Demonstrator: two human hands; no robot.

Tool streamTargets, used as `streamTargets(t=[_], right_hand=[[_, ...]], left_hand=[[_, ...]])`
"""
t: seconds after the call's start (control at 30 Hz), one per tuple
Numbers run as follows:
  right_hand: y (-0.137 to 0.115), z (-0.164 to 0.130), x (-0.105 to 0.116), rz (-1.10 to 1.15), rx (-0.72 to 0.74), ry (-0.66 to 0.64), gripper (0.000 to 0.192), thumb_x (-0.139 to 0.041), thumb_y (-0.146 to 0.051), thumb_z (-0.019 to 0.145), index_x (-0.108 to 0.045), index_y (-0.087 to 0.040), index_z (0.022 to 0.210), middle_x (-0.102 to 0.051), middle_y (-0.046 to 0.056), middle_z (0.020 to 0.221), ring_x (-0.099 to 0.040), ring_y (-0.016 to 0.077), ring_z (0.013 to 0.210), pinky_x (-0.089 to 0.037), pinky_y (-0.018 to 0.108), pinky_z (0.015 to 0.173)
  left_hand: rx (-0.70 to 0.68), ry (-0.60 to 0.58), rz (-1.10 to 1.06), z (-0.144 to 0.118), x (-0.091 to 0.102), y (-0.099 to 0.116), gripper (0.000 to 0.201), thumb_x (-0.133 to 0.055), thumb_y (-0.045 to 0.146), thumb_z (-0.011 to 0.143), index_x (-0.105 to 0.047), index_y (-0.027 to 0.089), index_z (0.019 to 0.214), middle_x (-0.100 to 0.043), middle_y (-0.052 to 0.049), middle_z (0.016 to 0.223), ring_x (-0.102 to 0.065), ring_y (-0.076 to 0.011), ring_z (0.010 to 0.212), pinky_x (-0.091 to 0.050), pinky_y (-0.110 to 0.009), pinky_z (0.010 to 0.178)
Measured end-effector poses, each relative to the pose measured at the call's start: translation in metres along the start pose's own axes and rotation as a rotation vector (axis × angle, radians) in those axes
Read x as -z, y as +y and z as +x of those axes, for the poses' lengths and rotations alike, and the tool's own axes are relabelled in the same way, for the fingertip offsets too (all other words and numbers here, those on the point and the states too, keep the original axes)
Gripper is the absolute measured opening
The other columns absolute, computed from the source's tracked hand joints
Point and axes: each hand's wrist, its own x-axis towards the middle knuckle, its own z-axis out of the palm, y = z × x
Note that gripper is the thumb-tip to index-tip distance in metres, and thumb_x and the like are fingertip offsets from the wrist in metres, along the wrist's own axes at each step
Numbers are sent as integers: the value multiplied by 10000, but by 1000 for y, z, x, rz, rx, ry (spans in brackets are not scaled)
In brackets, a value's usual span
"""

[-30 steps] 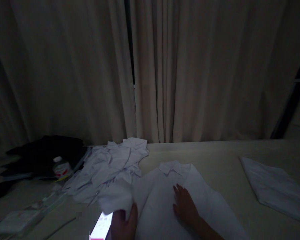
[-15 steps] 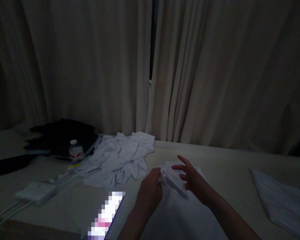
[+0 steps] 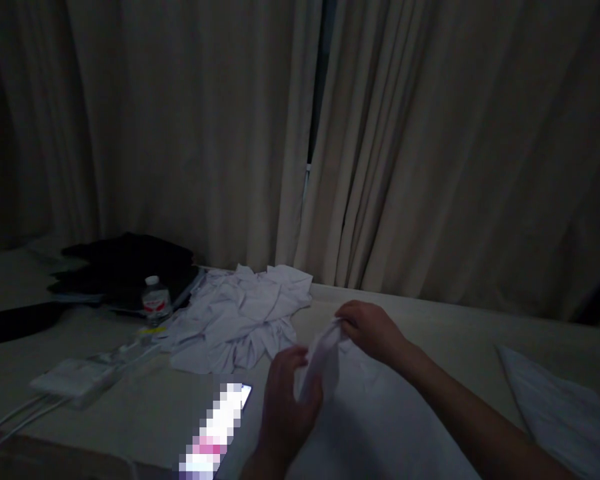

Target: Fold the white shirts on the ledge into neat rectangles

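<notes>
A white garment (image 3: pixel 380 407), perhaps a shirt, lies spread below my hands, its far edge lifted up into a fold. My right hand (image 3: pixel 373 330) is closed on the top of that fold, pinching it between thumb and fingers. Lower and to the left, my left hand (image 3: pixel 290 400) curves around the fold's near side, thumb and fingers apart, the fingertips close to the cloth or touching it. Dim light hides the garment's details.
A crumpled white cloth heap (image 3: pixel 240 313) lies behind left, beside a bottle (image 3: pixel 156 301) and dark folded clothes (image 3: pixel 125 270). A lit phone (image 3: pixel 215 430) is near my left forearm. A white power adapter (image 3: pixel 73 378) with cables sits left. Folded white fabric (image 3: pixel 560 407) lies right; curtains (image 3: pixel 230 133) hang behind.
My right hand, spread over the cloth before, has moved up and closed on its edge. My left hand has loosened its grip and shifted slightly down. The cloth's edge is now raised.
</notes>
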Motion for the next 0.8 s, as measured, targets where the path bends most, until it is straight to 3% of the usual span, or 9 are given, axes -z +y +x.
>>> streamTargets(t=[0.03, 0.07, 0.13, 0.23, 0.4, 0.57, 0.7, 0.8], right_hand=[[-1, 8, 8, -91, 5, 28, 249, -459, -187, 831, -658, -206, 979, -677, 50, 1034, -615, 170, 919, -429, 284, 772], [-2, 16, 16, -184, 18, 50, 244, -441, -199, 852, -654, -211, 972, -676, 48, 1021, -617, 172, 891, -425, 286, 728], [-3, 32, 32, -369, 77, 81, 243, -411, -208, 883, -645, -209, 947, -676, 51, 966, -612, 183, 840, -397, 294, 659], [-5, 56, 50, -597, 197, 106, 216, -420, -170, 881, -634, -180, 909, -666, 70, 896, -584, 198, 826, -363, 313, 659], [-9, 86, 63, -755, 349, 127, 181, -466, -139, 859, -624, -170, 943, -649, 73, 895, -557, 210, 863, -346, 342, 743], [-20, 104, 60, -751, 529, 174, 232, -444, -135, 884, -586, -155, 1066, -628, 90, 1006, -530, 206, 938, -339, 346, 792], [-30, 111, 53, -721, 656, 220, 238, -394, -147, 920, -568, -136, 1082, -618, 97, 1017, -505, 200, 969, -332, 353, 808], [-37, 116, 49, -711, 735, 189, 177, -426, -158, 913, -584, -149, 991, -632, 68, 930, -509, 192, 916, -326, 347, 779]], left_hand=[[-30, 36, -11, -21, -8, -5, 194, -510, 204, 755, -476, 223, 945, -614, -61, 921, -596, -176, 898, -508, -311, 755], [-75, -7, 4, -43, -18, -12, 173, -484, 196, 758, -495, 230, 927, -622, -38, 831, -607, -160, 805, -516, -284, 689], [-227, -221, -3, -83, -43, -28, 179, -470, 193, 731, -541, 241, 888, -651, -14, 750, -621, -144, 703, -530, -254, 614], [-163, -484, 158, -115, -79, -62, 306, -445, 208, 793, -572, 220, 1071, -713, -59, 1007, -660, -164, 927, -564, -285, 798], [-97, -674, 427, -109, -117, -126, 552, -468, 286, 806, -389, 179, 1342, -514, -118, 1365, -482, -260, 1258, -476, -405, 1012], [-57, -675, 493, -98, -134, -173, 540, -476, 317, 802, -422, 196, 1325, -436, -135, 1420, -407, -317, 1308, -400, -509, 1063], [-27, -666, 515, -99, -138, -194, 537, -500, 385, 792, -467, 197, 1295, -457, -148, 1401, -404, -337, 1306, -386, -527, 1063], [33, -642, 541, -100, -147, -191, 521, -508, 375, 785, -496, 188, 1271, -460, -154, 1399, -395, -357, 1309, -363, -564, 1066]])
